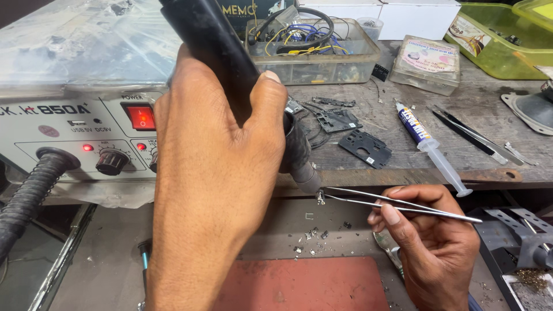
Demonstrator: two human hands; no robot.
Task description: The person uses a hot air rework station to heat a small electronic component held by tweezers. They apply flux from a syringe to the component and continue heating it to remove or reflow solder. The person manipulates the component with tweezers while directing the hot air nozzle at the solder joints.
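Observation:
My left hand grips a black hot-air handpiece, raised in front of the camera, its metal nozzle pointing down to the right. My right hand holds thin steel tweezers whose tips pinch a tiny metal part just below the nozzle. Small metal bits lie scattered on the lower surface under the part, above a red mat.
A grey rework station with a lit red switch, knobs and a ribbed hose stands left. On the wooden bench: a clear box of wires, black plastic parts, a syringe tube, black tweezers, small boxes.

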